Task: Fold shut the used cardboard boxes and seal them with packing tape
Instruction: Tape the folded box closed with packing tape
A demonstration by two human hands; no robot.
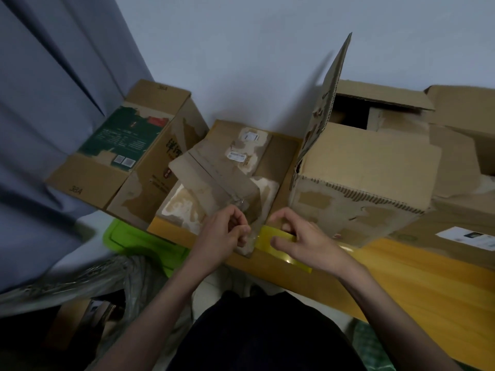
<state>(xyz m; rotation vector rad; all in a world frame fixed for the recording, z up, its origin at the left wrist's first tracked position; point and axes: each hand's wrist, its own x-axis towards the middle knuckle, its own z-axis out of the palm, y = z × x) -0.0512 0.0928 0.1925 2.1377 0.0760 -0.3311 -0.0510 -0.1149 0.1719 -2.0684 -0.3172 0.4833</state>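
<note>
The right hand (300,236) covers most of the yellow tape roll (273,238), so its core cannot be seen. The bench (417,279) runs off the right edge, and so does the far-right box (466,145). Label print on the middle box (235,156) is too small to read. The clutter (80,285) at lower left is blurred.

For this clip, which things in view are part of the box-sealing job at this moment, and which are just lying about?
In use:
- small box in the middle, flaps folded down
- yellow tape roll, gripped by the right hand
- left hand, pinching at the box's near flap, seemingly the tape end

Lying about:
- green-printed box, open
- big box, one flap upright
- green plastic lid
- wooden table
</note>
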